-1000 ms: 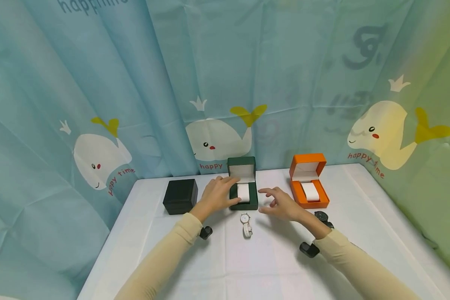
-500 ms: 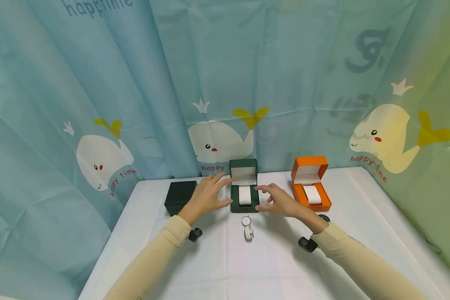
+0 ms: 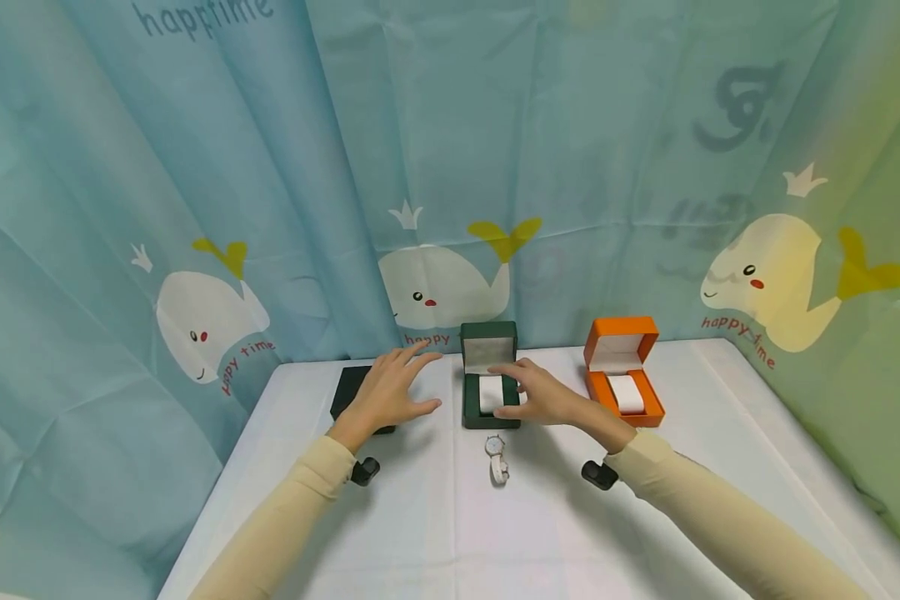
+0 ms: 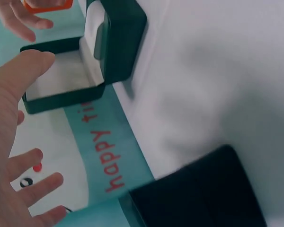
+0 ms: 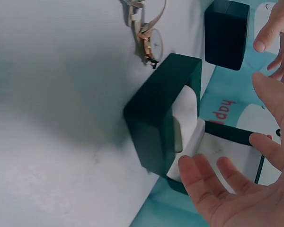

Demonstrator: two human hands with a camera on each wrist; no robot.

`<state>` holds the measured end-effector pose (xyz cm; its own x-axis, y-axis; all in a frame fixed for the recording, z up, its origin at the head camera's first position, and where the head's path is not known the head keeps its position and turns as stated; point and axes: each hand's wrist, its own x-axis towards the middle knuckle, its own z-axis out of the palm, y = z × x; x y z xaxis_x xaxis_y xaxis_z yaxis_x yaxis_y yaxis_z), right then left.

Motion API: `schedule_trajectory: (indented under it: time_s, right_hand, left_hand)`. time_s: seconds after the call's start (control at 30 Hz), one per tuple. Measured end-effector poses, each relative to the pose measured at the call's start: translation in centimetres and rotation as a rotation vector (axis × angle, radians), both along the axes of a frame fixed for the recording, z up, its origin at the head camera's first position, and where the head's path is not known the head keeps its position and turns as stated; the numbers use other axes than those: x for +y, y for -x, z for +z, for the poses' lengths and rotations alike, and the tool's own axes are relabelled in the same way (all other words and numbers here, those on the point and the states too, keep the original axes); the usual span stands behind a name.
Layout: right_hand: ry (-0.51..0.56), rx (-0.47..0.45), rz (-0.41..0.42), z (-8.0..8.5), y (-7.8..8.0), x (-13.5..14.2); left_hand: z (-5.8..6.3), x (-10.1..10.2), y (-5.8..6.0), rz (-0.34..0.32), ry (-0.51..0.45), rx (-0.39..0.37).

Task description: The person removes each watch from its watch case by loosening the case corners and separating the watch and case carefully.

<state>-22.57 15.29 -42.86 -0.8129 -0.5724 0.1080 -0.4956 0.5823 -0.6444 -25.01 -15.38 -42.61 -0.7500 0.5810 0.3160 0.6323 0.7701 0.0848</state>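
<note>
At the centre of the head view, the open green box [image 3: 472,400] sits between the left hand [image 3: 381,393] and right hand [image 3: 547,395], both spread wide, holding nothing. Good handling would likely mean not brushing the watch [image 3: 497,460] just below.

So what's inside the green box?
A white cushion sits in the green box, with nothing on it. The space beneath the cushion is covered; in the head view, the right hand hides part of the box's right edge.
</note>
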Motion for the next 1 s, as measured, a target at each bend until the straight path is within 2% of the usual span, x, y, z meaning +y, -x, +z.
schedule_trajectory:
  time_s: [0.17, 0.47, 0.77, 1.0]
  right_hand:
    - [-0.055, 0.023, 0.018, 0.6, 0.3, -1.1]
    - [-0.058, 0.017, 0.047, 1.0, 1.1, -2.8]
    - [-0.043, 0.01, 0.093, 0.7, 1.2, -5.3]
    - [-0.047, 0.032, 0.122, 0.5, 1.6, -7.4]
  left_hand:
    - [-0.1, -1.8, 0.0, -0.005, -0.063, -0.036]
    - [-0.4, -5.4, 0.3, -0.004, -0.138, -0.067]
    - [-0.5, -8.5, -0.2, 0.07, -0.195, -0.144]
    - [-0.7, -10.6, -0.1, 0.111, -0.238, -0.254]
